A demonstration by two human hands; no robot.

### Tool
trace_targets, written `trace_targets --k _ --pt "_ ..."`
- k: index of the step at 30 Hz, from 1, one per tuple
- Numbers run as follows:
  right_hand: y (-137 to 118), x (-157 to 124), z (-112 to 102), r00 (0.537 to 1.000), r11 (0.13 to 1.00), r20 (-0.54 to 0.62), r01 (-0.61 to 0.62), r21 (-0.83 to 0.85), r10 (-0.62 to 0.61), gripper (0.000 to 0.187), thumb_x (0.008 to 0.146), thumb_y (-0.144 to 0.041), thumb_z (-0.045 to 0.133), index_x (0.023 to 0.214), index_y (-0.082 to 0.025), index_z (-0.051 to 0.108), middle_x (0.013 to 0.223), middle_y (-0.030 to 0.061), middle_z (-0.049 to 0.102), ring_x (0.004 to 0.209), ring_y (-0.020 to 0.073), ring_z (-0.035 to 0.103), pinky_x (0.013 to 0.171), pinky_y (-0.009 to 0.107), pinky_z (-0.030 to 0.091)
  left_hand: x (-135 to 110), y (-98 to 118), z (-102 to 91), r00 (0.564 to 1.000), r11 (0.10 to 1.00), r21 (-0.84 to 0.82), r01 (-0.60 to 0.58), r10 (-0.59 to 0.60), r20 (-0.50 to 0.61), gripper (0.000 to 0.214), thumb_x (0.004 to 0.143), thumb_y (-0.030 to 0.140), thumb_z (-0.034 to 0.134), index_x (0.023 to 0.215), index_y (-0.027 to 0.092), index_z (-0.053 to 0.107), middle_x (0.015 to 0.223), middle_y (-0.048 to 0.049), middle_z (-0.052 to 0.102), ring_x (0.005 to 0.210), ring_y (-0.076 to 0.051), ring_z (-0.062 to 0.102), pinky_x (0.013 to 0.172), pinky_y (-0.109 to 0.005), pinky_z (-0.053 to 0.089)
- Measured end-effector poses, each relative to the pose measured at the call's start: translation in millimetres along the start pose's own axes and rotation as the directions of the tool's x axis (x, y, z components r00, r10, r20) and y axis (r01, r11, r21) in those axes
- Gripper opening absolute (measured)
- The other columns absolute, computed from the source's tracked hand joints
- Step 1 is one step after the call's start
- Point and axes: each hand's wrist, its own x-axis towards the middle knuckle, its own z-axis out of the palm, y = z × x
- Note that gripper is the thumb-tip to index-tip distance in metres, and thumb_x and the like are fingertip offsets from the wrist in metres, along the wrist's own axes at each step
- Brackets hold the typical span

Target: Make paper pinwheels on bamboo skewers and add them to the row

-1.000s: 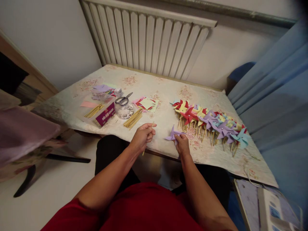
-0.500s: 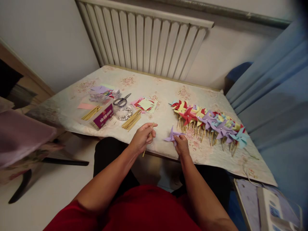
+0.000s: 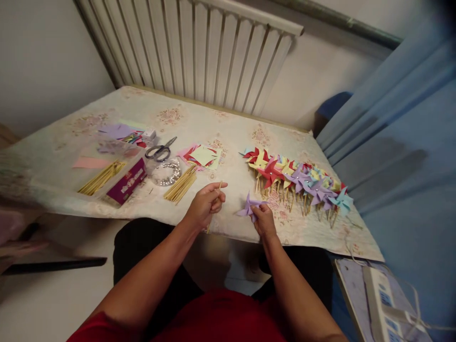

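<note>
Gripping 1 thin stick (image 3: 220, 185) in curled, closed fingers of the left hand (image 3: 205, 205), near a pile of sticks (image 3: 180, 185), pinching 1 purple paper pinwheel (image 3: 247, 207) between thumb and fingers of the right hand (image 3: 265, 221), near colourful pinwheels (image 3: 298, 179), at the table (image 3: 233, 135) edge

Dim, soft light leaves shadows on the blue curtain (image 3: 402, 175), with blur at left and a black upper-right corner.
</note>
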Motion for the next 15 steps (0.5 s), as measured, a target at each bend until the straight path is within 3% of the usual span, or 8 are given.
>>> trace_targets --k 3,7,15 --pt "-1.2 -0.7 1.8 0.996 0.995 -0.049 -0.064 0.083 0.068 0.03 0.057 -0.03 0.083 0.073 -0.02 0.061 0.064 -0.0061 0.064 0.052 0.008 0.054 0.052 0.02 0.044 11.9 -0.2 -2.6 1.0 1.0 0.003 0.01 -0.01 0.022 0.033 0.075 0.022 0.065 0.105 0.009 0.059 0.063 0.0012 0.058 0.037 -0.001 0.027 0.042 -0.02 0.013" --pt "-1.7 -1.2 3.0 0.996 0.996 -0.063 -0.066 0.062 0.07 0.03 0.057 -0.03 0.084 0.075 -0.019 0.063 0.064 -0.0065 0.065 0.05 0.0072 0.053 0.05 0.019 0.043 30.1 -6.2 -11.4 0.999 1.0 0.02 0.002 -0.003 0.053 0.028 0.077 0.025 0.067 0.099 0.009 0.062 0.072 0.0 0.058 0.038 0.0 0.031 0.041 -0.02 0.013" --pt "-3.0 -3.5 3.0 0.997 1.0 -0.077 -0.024 -0.021 0.022 0.03 0.058 -0.03 0.084 0.077 -0.02 0.064 0.065 -0.0054 0.066 0.051 0.0077 0.055 0.051 0.02 0.045 56.1 -24.1 -49.2 0.994 0.994 0.024 0.105 -0.106 0.015 0.021 0.075 0.022 0.065 0.091 0.01 0.061 0.064 0.0031 0.05 0.039 -0.002 0.033 0.039 -0.019 0.013"
